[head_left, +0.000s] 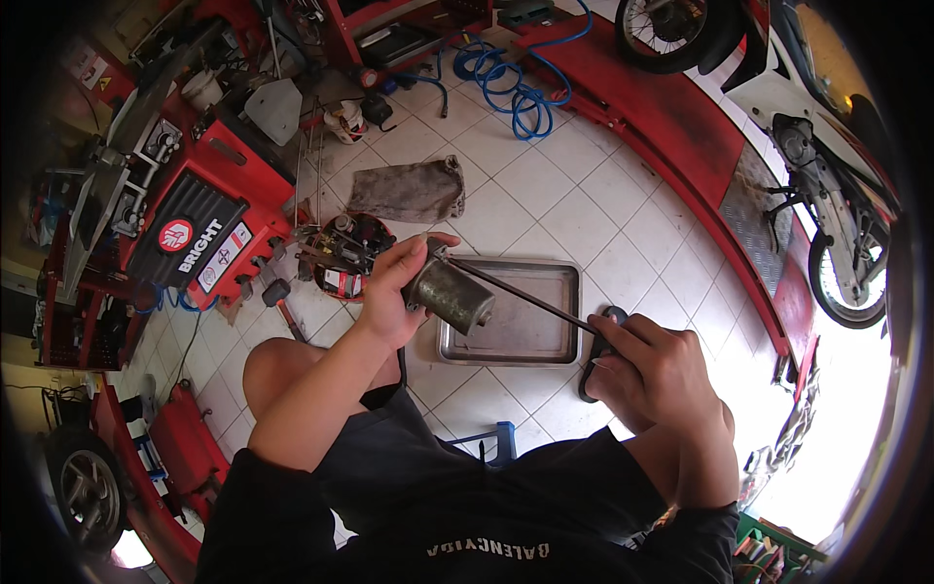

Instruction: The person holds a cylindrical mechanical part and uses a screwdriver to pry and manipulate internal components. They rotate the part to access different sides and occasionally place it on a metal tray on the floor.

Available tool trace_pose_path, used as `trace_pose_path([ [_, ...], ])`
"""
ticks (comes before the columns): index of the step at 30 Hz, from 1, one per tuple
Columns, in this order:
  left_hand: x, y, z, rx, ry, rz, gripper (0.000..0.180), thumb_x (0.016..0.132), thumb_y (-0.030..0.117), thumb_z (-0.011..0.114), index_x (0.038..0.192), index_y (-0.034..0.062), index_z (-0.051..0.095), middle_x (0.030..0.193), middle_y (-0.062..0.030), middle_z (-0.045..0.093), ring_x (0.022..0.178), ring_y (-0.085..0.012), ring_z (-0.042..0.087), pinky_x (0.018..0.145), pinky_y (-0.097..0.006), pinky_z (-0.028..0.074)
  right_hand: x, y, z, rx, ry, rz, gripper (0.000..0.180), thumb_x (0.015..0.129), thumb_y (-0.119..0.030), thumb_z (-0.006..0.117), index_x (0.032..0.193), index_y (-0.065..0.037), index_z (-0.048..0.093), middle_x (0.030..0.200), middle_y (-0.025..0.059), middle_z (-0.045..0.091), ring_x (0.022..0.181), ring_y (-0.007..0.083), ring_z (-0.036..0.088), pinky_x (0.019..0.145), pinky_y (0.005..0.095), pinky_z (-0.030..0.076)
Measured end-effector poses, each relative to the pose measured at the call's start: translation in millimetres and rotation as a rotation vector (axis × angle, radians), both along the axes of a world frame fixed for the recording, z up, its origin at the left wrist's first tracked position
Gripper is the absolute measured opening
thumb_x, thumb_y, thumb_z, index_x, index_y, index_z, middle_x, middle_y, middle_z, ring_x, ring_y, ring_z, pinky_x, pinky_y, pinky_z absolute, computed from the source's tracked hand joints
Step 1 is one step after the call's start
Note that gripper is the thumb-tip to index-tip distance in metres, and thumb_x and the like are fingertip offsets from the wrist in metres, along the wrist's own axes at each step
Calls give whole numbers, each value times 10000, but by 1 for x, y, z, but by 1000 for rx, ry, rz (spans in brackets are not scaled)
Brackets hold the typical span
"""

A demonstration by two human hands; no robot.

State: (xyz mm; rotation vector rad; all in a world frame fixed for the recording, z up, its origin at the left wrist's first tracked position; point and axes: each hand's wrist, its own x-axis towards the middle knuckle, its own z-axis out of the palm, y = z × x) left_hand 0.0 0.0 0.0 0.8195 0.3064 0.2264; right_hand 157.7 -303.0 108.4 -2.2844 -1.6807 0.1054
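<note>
My left hand (393, 289) is wrapped round a worn, dark metal cylinder that looks like a starter motor (452, 297), tilted with its short shaft end toward the lower right. In my right hand (657, 365) is a screwdriver (525, 299) with a long thin shaft; my fingers cover its handle. The screwdriver's tip reaches the motor's upper end beside my left fingers, and whether it sits in a screw is hidden. Both are held above a shallow metal tray (571, 282) on the tiled floor.
A grey rag (404, 192) lies beyond the tray, near a round container of tools (342, 248). A hammer (282, 302) and red machine (199, 219) are at left. Blue hose (525, 92) coils at the back. A motorcycle (812, 165) stands by a red lift platform (681, 136) at right.
</note>
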Motion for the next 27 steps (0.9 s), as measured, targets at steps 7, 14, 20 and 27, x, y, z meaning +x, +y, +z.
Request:
trace_pose_path([
  [7,2,2,0,17,-20,-11,462,1018,386,528,1286,13,585,1036,-53,675,890,-149,668,584,-266,489,-1,1,-1,4,-42,-4,411,891,-253,712,1281,-132,671,808,34,587,581,188,596,487,330,469],
  [14,4,-1,-1,64,16,23,466,1021,396,519,1277,13,584,1019,-67,676,869,-154,666,563,-270,474,-4,0,-4,13,-124,-5,419,885,-251,724,1285,-140,673,811,30,581,587,165,597,478,322,470],
  [20,5,1,-1,16,-9,7,467,1020,392,525,1285,12,580,1016,-73,676,871,-156,667,580,-275,490,-4,-2,-2,12,-108,-13,426,885,-255,725,1292,-142,670,809,30,580,552,167,571,463,319,463],
  [27,4,-2,1,13,-12,14,441,1015,374,545,1269,17,596,1023,-62,674,912,-156,676,592,-281,501,-3,-3,0,8,-79,-23,455,873,-237,734,1312,-144,658,808,34,573,538,181,558,461,327,456],
])
